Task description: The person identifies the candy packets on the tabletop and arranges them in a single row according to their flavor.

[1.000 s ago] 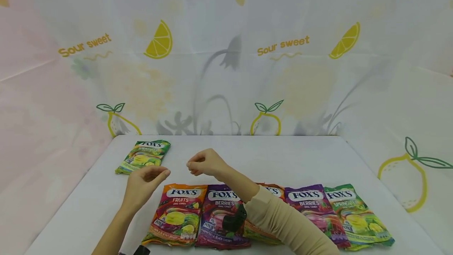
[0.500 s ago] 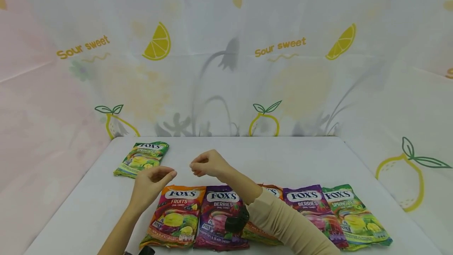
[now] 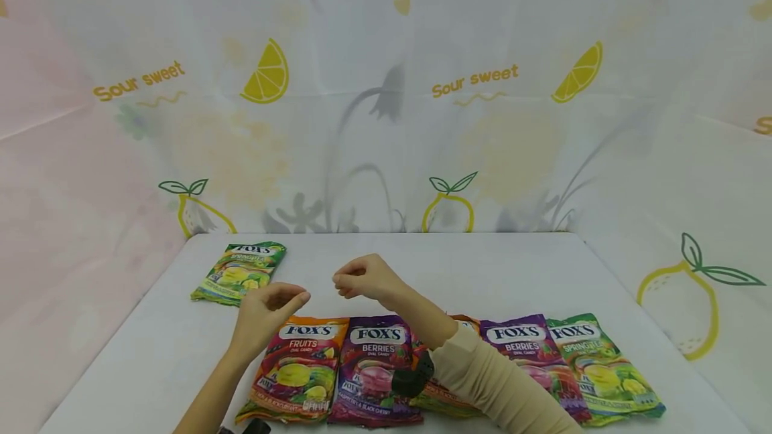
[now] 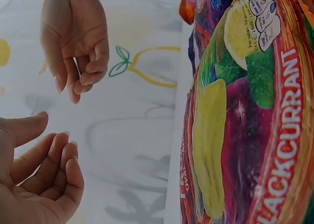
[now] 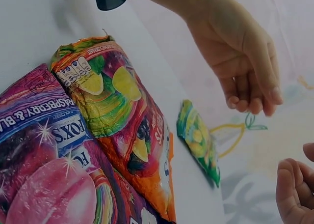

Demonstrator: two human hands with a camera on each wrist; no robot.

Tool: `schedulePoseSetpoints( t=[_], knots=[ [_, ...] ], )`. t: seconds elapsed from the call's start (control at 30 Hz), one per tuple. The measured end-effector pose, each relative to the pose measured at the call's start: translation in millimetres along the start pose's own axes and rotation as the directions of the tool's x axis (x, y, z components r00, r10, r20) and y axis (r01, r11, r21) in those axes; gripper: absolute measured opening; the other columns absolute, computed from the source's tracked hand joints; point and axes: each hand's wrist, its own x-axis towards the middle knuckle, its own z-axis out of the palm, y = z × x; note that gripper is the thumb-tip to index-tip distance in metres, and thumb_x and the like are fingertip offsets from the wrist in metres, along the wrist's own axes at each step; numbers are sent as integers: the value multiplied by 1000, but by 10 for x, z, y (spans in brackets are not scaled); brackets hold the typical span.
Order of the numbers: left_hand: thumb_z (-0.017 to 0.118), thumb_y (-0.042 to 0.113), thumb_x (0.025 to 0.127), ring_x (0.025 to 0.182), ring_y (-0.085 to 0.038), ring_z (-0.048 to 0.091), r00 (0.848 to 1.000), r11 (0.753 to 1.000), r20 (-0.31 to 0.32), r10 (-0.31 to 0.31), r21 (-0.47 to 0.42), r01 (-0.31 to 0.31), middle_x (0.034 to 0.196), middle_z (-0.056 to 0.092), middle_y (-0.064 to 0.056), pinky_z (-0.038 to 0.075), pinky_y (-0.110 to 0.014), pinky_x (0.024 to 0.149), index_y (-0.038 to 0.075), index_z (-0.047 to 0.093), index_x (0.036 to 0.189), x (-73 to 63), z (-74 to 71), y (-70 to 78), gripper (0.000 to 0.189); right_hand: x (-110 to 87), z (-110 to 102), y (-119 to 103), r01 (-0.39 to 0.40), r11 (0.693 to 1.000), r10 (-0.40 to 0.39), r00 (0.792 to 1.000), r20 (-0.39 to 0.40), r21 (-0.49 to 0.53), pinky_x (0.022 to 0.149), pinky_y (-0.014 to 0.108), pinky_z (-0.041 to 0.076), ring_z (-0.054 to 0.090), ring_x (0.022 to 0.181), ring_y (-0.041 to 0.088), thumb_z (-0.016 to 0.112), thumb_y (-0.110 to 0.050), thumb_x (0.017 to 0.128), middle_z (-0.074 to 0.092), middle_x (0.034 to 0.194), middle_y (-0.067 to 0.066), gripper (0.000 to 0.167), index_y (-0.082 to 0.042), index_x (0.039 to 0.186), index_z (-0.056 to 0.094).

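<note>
My left hand [image 3: 268, 317] hovers above the left end of a row of candy bags, its fingers loosely bent and holding nothing. Facing it, my right hand [image 3: 368, 278] hangs over the table just behind the row, also holding nothing. A gap separates the two hands' fingertips in the left wrist view. Below them lie an orange-red Fruits candy bag [image 3: 301, 367] and a purple Berries candy bag [image 3: 372, 370]. Behind my left hand, a green Springtea candy bag [image 3: 241, 272] lies alone, its lower right corner covered by the hand.
The row continues right with another orange bag [image 3: 446, 399], partly hidden by my right forearm, then a second purple Berries bag [image 3: 523, 347] and a green Springtea bag [image 3: 606, 374]. A lemon-print cloth [image 3: 386, 86] rises behind the white table [image 3: 482, 266].
Both hands have drifted slightly right in the head view, still apart and holding nothing. The view has shifted a little; the bags keep their places.
</note>
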Motion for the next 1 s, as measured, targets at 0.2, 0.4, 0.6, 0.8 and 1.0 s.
schedulePoseSetpoints(
  t=[0.2, 0.4, 0.6, 0.8, 1.0],
  knots=[
    [69, 11, 85, 71, -7, 62, 1000, 1000, 18, 7, -18, -7, 84, 71, -6, 50, -23, 65, 2, 71, 91, 6, 66, 40, 11, -29, -46, 26, 3, 1000, -3, 1000, 1, 15, 75, 32, 55, 67, 84, 31, 60, -10, 92, 65, 97, 27, 25, 11, 104, 64],
    [70, 10, 84, 72, -12, 64, 999, 1000, 25, 24, -20, -23, 85, 71, -5, 50, -24, 67, 3, 71, 93, 14, 111, 61, 11, -67, -99, 38, 10, 1000, -10, 1000, -6, 6, 75, 32, 55, 66, 83, 29, 60, -11, 92, 66, 94, 23, 25, 11, 105, 64],
    [70, 11, 84, 73, -12, 64, 999, 1000, 34, 15, -25, -14, 84, 71, -4, 50, -24, 68, 4, 71, 92, 24, 148, 73, 10, -118, -158, 30, 7, 1000, -7, 1000, -18, 5, 75, 32, 55, 66, 80, 25, 60, -11, 92, 65, 95, 25, 26, 11, 106, 64],
    [70, 11, 84, 70, -12, 64, 998, 998, 38, 50, -33, -49, 83, 71, -3, 50, -24, 65, 4, 72, 91, 25, 192, 103, 10, -160, -207, 49, 18, 1000, -18, 1000, -25, 9, 75, 33, 55, 66, 79, 26, 60, -11, 92, 66, 93, 22, 26, 11, 105, 64],
    [70, 14, 85, 71, -11, 63, 998, 998, 61, 23, -55, -20, 84, 71, -4, 50, -24, 65, 4, 71, 92, 29, 237, 142, 12, -209, -244, 48, 32, 999, -32, 999, -33, 10, 75, 33, 55, 66, 80, 26, 60, -11, 92, 66, 92, 22, 26, 11, 104, 64]
  ],
)
